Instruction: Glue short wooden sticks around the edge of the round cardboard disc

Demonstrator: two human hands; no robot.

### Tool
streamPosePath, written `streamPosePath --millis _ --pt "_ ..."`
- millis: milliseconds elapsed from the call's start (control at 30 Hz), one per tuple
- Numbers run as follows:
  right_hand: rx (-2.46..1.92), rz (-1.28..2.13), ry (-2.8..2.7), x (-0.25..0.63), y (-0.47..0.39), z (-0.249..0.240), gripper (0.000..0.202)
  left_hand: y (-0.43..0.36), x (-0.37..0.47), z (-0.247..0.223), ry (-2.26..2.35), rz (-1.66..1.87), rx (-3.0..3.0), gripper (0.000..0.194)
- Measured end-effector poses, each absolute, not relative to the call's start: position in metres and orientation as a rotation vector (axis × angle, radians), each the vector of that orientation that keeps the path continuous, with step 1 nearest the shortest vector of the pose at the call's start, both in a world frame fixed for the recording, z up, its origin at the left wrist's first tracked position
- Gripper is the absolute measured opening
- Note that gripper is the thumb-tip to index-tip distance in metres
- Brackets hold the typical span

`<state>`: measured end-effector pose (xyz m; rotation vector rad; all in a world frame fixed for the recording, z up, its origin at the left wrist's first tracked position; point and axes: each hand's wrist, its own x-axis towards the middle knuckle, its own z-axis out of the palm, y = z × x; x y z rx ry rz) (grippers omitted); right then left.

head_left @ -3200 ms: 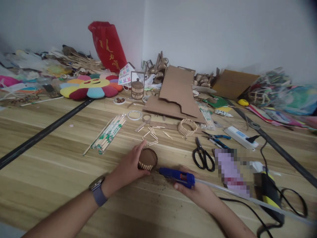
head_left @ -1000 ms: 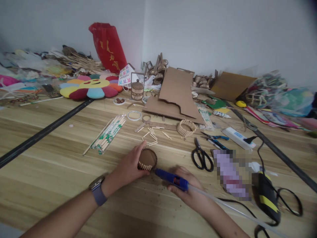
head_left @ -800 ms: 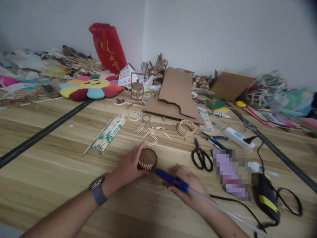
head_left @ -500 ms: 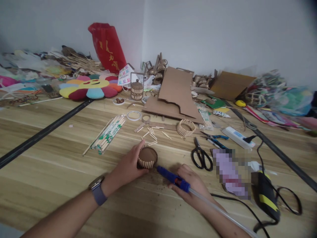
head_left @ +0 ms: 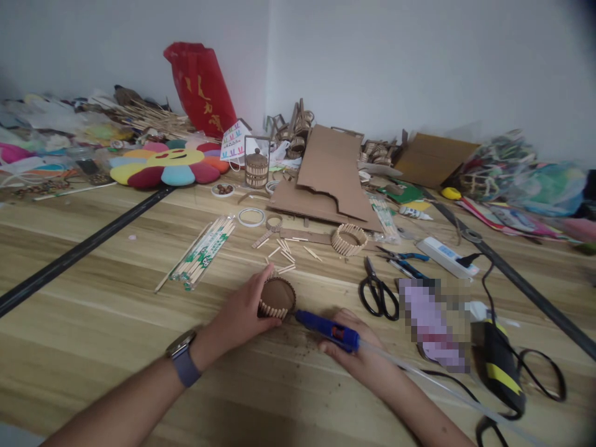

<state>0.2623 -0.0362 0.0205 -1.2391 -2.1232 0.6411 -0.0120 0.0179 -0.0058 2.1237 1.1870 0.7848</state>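
Between the thumb and fingers of my left hand [head_left: 249, 304] is a small round cardboard basket [head_left: 278, 295], its side partly lined with short wooden stick pieces. My right hand [head_left: 356, 347] is wrapped round a blue glue gun [head_left: 328, 329] with a long clear glue stick trailing from its back. The gun's nozzle points left at the basket's lower right edge, very close to it; whether they touch I cannot tell. Loose short stick pieces [head_left: 286, 251] lie just beyond the basket. Farther back stands a ring of sticks [head_left: 349, 239].
Black scissors [head_left: 379, 292], blue-handled pliers [head_left: 405, 256] and a white power strip [head_left: 447, 257] lie to the right, with a black cable near my right arm. Bagged sticks [head_left: 202, 251] are at left. Cardboard sheets [head_left: 328, 167] and a finished lidded basket [head_left: 256, 169] stand behind.
My right hand and the glue gun have shifted slightly to the right, and the gun's rear with its glue stick has swung. My left hand still holds the basket in nearly the same place.
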Motion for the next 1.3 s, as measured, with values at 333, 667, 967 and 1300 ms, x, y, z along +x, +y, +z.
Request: streamPosePath --millis 333,667,967,1300 --pt "-1.384 1.641 -1.951 0.279 -0.024 0.058 0.056 0.018 -0.012 -0.009 1.192 0.800 2.159 0.109" --pt "-1.878 1.036 -2.364 0.283 -0.002 0.066 0.041 0.019 -0.012 -0.008 1.170 0.780 2.149 0.107" --pt "-1.484 0.146 -2.801 0.213 0.057 0.083 0.019 0.020 -0.012 -0.009 1.191 0.783 2.137 0.106" --pt "-1.425 0.244 -2.820 0.184 0.091 0.058 0.024 0.020 -0.012 -0.009 1.143 0.799 2.165 0.105"
